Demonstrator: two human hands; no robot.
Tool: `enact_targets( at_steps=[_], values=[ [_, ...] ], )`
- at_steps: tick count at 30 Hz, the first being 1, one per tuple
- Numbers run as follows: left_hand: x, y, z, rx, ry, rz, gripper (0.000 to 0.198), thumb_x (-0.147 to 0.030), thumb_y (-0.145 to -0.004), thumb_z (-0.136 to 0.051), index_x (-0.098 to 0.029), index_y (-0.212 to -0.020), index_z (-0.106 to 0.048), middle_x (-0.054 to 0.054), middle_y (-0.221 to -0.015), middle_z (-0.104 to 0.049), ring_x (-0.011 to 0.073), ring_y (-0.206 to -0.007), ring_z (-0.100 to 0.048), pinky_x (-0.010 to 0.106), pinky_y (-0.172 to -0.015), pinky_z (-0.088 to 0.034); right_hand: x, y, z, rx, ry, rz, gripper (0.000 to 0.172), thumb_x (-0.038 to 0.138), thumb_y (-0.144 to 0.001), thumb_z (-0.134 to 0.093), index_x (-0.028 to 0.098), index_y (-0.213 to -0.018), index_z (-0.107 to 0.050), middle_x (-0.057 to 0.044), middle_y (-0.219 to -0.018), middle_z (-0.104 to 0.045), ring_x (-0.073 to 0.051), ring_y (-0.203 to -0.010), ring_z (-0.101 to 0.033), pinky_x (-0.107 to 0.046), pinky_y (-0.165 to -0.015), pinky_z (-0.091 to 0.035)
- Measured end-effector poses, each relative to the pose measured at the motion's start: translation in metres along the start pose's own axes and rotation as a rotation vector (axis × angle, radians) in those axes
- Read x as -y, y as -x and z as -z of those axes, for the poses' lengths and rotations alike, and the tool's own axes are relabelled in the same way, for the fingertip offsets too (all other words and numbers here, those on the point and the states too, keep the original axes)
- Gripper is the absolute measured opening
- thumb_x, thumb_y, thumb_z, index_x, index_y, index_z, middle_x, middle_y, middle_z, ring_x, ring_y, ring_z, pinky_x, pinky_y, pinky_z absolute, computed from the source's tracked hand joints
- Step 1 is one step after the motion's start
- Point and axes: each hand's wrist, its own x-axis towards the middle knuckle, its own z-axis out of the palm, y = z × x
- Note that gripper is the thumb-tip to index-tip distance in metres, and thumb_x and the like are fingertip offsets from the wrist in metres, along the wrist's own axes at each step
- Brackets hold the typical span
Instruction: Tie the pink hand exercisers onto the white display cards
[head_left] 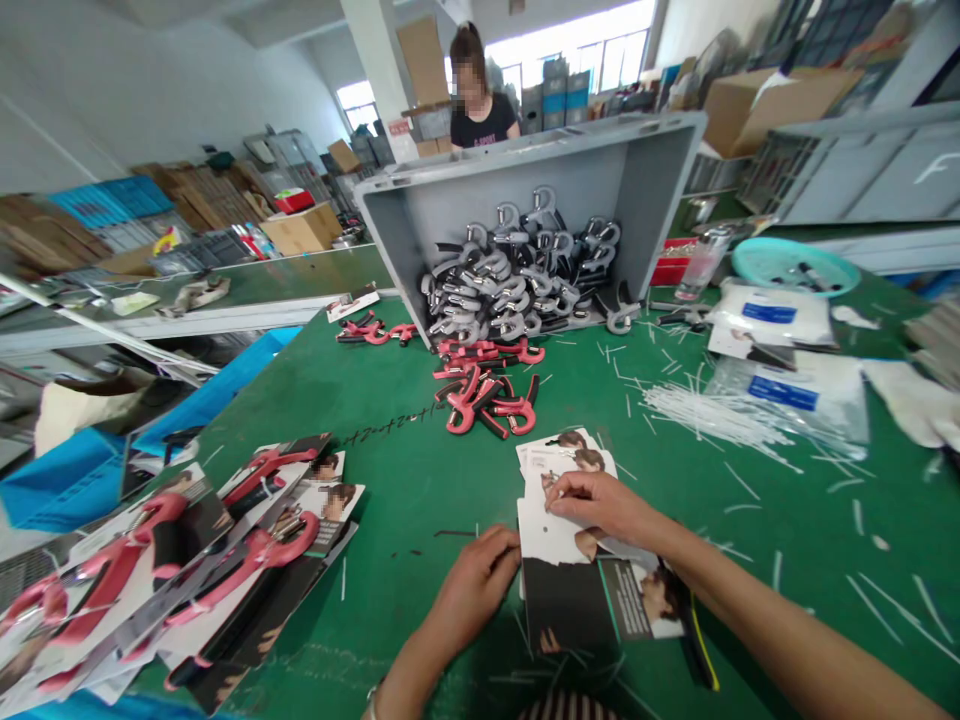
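Observation:
A stack of printed backing cards (559, 545) lies on the green table (420, 480) in front of me. My right hand (600, 503) rests on top of the stack, fingers curled and pinching the upper card. My left hand (476, 580) touches the stack's left edge with its fingers bent. A pile of red and black hand grippers (487, 390) lies a little beyond the cards. Behind it a tipped grey crate (645, 180) holds several grey hand grippers (517, 275).
Finished cards with red grippers mounted (187, 560) are piled at the near left. White plastic ties (705, 410) and clear bags (787, 385) lie at the right, with a teal bowl (795, 265) behind. A person in a black shirt (480, 110) stands beyond the crate.

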Motion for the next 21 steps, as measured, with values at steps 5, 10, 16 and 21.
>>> enact_targets(
  at_steps=[5, 10, 16, 21],
  values=[
    [-0.002, 0.036, 0.000, 0.159, 0.044, -0.103, 0.028, -0.014, -0.095, -0.046, -0.024, -0.116, -0.062, 0.007, -0.112, -0.065, 0.0176, -0.107, -0.058, 0.029, -0.095, -0.045, -0.004, 0.001, -0.002, -0.030, 0.003, -0.038, 0.023, 0.040, -0.084, -0.064, 0.018, -0.089, -0.070, -0.002, -0.084, -0.066, -0.016, -0.076, -0.056, -0.027, -0.070, -0.040],
    [0.009, 0.037, -0.013, -0.050, -0.082, -0.122, 0.021, -0.017, -0.095, -0.050, -0.022, -0.107, -0.065, 0.007, -0.102, -0.065, 0.0178, -0.097, -0.060, 0.029, -0.088, -0.048, -0.007, -0.002, -0.007, -0.018, -0.013, -0.027, 0.024, 0.040, -0.084, -0.064, 0.017, -0.089, -0.069, -0.001, -0.083, -0.065, -0.015, -0.075, -0.055, -0.026, -0.070, -0.040],
    [0.005, 0.002, -0.022, -0.296, 0.010, -0.035, 0.019, -0.018, -0.089, -0.053, -0.020, -0.097, -0.071, 0.007, -0.098, -0.065, 0.0199, -0.093, -0.060, 0.032, -0.086, -0.047, -0.001, 0.005, -0.013, -0.020, -0.019, -0.033, 0.027, 0.043, -0.084, -0.064, 0.017, -0.091, -0.069, -0.002, -0.084, -0.066, -0.016, -0.076, -0.056, -0.026, -0.070, -0.041],
    [-0.003, -0.012, -0.030, -0.227, 0.330, 0.141, 0.019, -0.026, -0.083, -0.061, -0.018, -0.095, -0.074, 0.005, -0.088, -0.070, 0.0202, -0.084, -0.062, 0.032, -0.080, -0.051, 0.007, 0.013, -0.018, -0.028, -0.054, -0.034, 0.028, 0.045, -0.085, -0.063, 0.018, -0.093, -0.069, -0.002, -0.087, -0.067, -0.016, -0.078, -0.057, -0.027, -0.071, -0.042]
  ],
)
